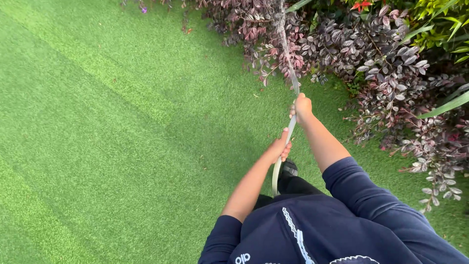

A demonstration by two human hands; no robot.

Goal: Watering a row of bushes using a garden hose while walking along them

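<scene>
Both hands (pixel 292 128) fwd, gripping hose (pixel 283 151)

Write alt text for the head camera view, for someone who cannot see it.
Seen from above, a person grips a pale garden hose with both hands, right hand ahead of left hand, spraying water into purple-leaved shrubs. They stand on a green lawn in dark blue sleeves.
</scene>
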